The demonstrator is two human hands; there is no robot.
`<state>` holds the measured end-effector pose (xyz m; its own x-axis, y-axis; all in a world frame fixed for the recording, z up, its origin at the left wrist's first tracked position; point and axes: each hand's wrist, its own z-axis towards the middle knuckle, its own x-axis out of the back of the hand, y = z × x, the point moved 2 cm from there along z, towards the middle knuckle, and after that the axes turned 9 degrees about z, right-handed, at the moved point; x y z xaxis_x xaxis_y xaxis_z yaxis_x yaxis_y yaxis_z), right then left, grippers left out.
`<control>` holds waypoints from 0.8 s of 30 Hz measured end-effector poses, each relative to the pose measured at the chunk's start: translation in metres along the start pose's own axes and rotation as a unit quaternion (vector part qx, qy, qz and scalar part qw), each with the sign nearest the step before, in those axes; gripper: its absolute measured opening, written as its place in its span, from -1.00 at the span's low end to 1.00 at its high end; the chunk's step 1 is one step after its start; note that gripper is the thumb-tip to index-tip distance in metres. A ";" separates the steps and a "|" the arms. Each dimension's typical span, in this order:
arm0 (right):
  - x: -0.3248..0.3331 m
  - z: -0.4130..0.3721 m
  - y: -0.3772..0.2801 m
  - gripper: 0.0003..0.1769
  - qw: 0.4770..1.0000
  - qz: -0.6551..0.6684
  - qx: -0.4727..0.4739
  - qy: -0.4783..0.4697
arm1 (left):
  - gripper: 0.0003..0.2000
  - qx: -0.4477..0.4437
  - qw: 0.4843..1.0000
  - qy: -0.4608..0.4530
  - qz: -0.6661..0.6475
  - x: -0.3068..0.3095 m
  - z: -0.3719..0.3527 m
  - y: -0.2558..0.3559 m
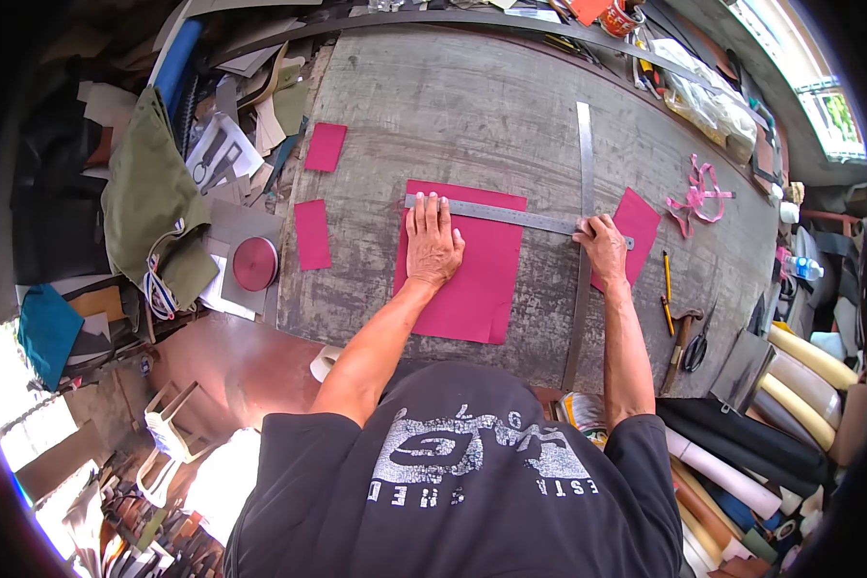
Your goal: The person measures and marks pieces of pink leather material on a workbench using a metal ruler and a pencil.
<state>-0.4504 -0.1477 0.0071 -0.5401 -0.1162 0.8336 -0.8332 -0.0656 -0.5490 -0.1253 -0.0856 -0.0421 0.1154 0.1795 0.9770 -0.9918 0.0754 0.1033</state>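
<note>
A large magenta sheet [467, 279] lies on the grey worktable [433, 106]. Across its upper part runs a steel ruler [491, 213], which reaches right past a long metal straightedge [585, 154] lying roughly at right angles to it. My left hand [433, 241] rests flat on the ruler's left end and the sheet, fingers stretched out. At the crossing of ruler and straightedge, my right hand [602, 246] has bent fingers gripping the ruler. Another magenta piece [638, 223] lies partly under the ruler's right end.
Two small magenta pieces [313, 234] lie at the left. On the right are a pink ribbon [700, 197], a yellow pencil [667, 275], a hammer [682, 342] and scissors [696, 349]. A magenta roll [255, 263] sits at the left edge.
</note>
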 end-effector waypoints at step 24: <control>0.003 0.013 0.008 -0.70 0.998 -0.009 0.035 -0.057 | -0.38 0.001 1.000 0.002 0.020 -0.002 -0.001 0.003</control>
<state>-0.4570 -0.1615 0.0040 -0.5042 -0.2254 0.8336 -0.8305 -0.1382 -0.5397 -0.1283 -0.0844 -0.0441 0.0762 0.1858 0.9796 -0.9957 0.0662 0.0649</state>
